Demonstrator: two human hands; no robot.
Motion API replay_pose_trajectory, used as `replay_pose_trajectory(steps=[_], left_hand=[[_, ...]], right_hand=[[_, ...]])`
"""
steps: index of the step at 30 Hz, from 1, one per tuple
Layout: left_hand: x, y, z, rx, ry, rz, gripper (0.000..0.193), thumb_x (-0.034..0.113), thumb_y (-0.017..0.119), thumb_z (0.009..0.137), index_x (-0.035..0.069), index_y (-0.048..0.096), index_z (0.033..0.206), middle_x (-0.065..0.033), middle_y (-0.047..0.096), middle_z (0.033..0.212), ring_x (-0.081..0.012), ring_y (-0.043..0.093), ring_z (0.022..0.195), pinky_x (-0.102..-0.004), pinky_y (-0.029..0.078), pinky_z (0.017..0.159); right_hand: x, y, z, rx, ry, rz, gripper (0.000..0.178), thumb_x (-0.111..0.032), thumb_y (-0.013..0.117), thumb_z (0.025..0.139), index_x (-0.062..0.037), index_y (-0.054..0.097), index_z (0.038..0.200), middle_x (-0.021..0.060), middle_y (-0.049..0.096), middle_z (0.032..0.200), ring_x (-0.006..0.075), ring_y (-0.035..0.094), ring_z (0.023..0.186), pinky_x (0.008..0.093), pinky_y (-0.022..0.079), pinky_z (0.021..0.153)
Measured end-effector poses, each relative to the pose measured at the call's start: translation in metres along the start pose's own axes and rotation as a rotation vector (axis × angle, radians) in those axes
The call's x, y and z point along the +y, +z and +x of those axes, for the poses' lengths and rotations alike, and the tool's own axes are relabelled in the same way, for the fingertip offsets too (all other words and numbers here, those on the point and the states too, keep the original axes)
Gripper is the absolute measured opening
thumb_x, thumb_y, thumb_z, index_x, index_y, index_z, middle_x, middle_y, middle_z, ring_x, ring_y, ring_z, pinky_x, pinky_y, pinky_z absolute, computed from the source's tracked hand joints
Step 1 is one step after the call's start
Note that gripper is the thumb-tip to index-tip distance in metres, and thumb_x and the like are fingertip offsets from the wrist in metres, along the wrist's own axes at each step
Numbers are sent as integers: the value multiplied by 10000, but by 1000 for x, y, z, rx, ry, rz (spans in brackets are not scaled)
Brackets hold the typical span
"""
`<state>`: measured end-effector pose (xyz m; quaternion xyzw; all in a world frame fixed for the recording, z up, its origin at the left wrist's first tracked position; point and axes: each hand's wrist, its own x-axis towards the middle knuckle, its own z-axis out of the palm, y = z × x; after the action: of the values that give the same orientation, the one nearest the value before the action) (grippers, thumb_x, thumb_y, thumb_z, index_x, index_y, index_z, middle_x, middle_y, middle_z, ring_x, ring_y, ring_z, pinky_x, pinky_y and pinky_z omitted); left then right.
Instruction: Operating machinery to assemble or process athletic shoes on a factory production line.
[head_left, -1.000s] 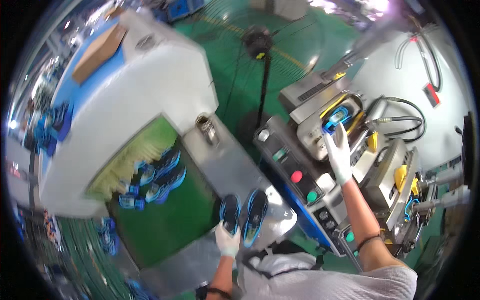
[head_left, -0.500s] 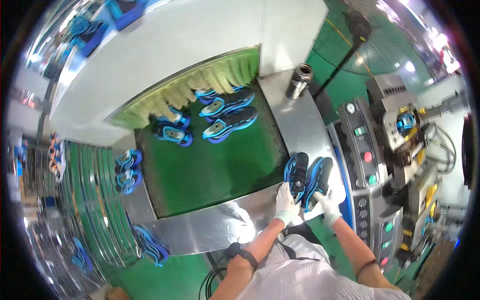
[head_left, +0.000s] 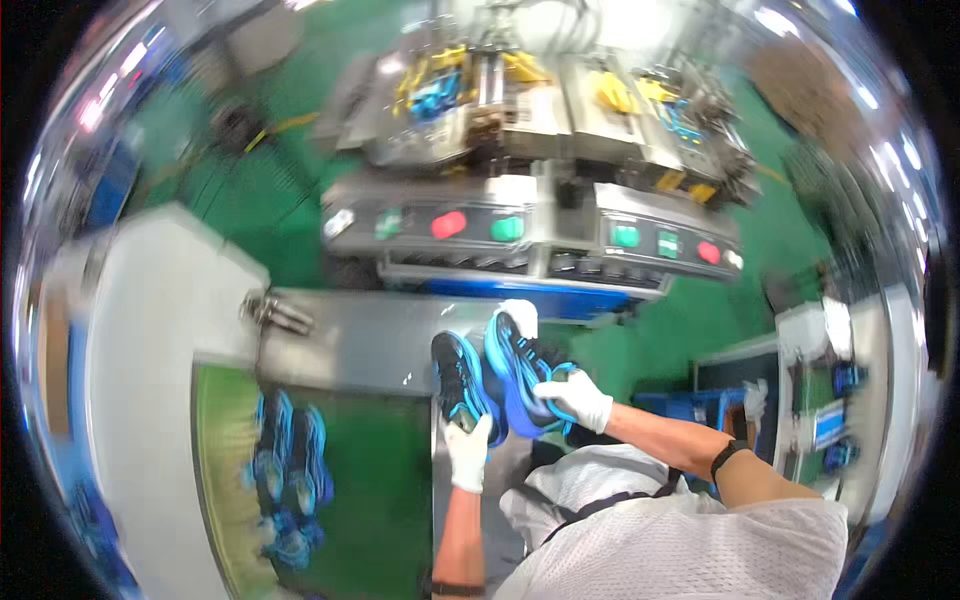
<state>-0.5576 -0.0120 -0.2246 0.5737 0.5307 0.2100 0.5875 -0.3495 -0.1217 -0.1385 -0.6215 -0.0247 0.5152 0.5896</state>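
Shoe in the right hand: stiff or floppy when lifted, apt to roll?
The shoe should stay fairly stiff below, given its thick blue sole. Its black upper may flex if squeezed, since it looks like fabric. Rolling seems unlikely: it's long, not round.

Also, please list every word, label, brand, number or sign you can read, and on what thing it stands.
None can be read.
Control panels: any markings too blurred.
Left shoe and right shoe: no readable lettering.
Blue-white panel at far right: too small and blurred.
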Motion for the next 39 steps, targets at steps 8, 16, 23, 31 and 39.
replay_pose_trajectory(steps=[8,16,23,31,39], left_hand=[[107,152,-81,-659,454,270,403,166,824,786,-42,606,1053,-99,645,953,-196,595,850,-351,510,794],[220,362,-246,-1482,486,105,196,85,772,824,31,618,933,14,587,824,-89,516,690,-293,454,624],[245,602,-378,-1612,968,188,610,45,779,793,-70,520,1332,-157,660,1192,-201,640,1035,-332,510,950],[223,720,-436,-1424,1130,197,811,138,807,786,-47,400,1464,-273,540,1379,-423,525,1284,-421,421,1099],[104,517,-212,-1511,462,465,660,303,664,939,-14,441,1473,-269,553,1410,-360,529,1335,-409,399,1141]], right_hand=[[-22,-149,-185,534,-36,99,396,-290,865,772,-16,717,1015,29,686,863,106,600,762,304,521,717],[19,-296,-375,1297,-531,422,454,-206,847,767,14,677,1125,31,721,987,120,627,855,335,529,832],[46,-427,-485,1905,-204,76,784,-224,720,829,98,362,1448,283,638,1231,379,621,1181,390,469,1036],[18,-524,-499,1840,-71,31,793,-198,677,869,93,303,1505,315,424,1488,398,449,1384,368,348,1159],[-61,-427,-330,1262,-885,-302,634,14,555,930,52,333,1522,185,363,1590,289,331,1487,415,226,1230]])
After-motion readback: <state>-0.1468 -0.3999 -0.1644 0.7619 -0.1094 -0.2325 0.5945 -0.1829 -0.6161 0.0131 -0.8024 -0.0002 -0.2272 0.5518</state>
